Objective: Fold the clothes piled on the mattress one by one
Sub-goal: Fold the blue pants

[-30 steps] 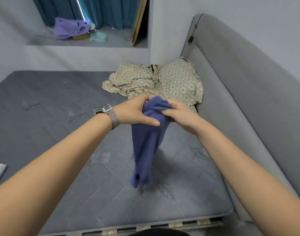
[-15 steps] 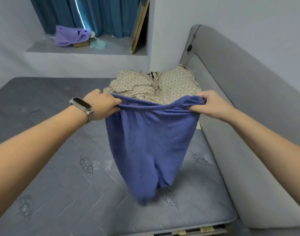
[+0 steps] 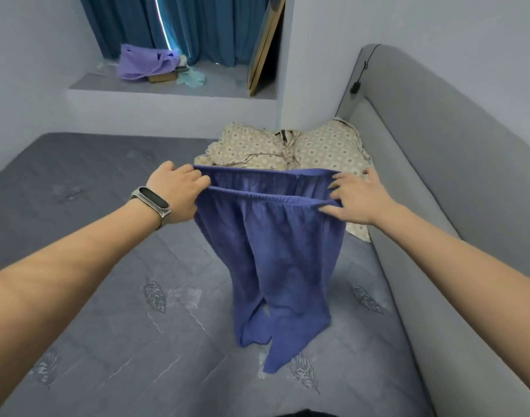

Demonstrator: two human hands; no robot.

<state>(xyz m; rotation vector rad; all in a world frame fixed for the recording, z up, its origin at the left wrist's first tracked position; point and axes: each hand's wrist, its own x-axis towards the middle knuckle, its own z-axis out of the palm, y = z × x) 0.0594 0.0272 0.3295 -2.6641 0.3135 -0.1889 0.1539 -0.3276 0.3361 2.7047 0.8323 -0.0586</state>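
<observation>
A pair of blue trousers [image 3: 275, 260] hangs in the air over the grey mattress [image 3: 107, 311], its elastic waistband stretched wide and its leg ends touching the mattress. My left hand [image 3: 176, 192], with a watch on the wrist, grips the waistband's left end. My right hand [image 3: 358, 197] holds the right end with its fingers hooked over the band. Behind the trousers a beige patterned garment pile [image 3: 287, 149] lies crumpled at the far right of the mattress.
A grey padded headboard [image 3: 438, 176] runs along the right side. A window ledge [image 3: 167, 85] beyond the mattress carries a purple cloth [image 3: 143, 63] and a wooden frame [image 3: 265, 46], with blue curtains behind. The mattress's near edge is at the bottom.
The bunched blue garment was spread out: my hands moved apart along the waistband, which now gapes open. The trousers hang full length with both legs visible.
</observation>
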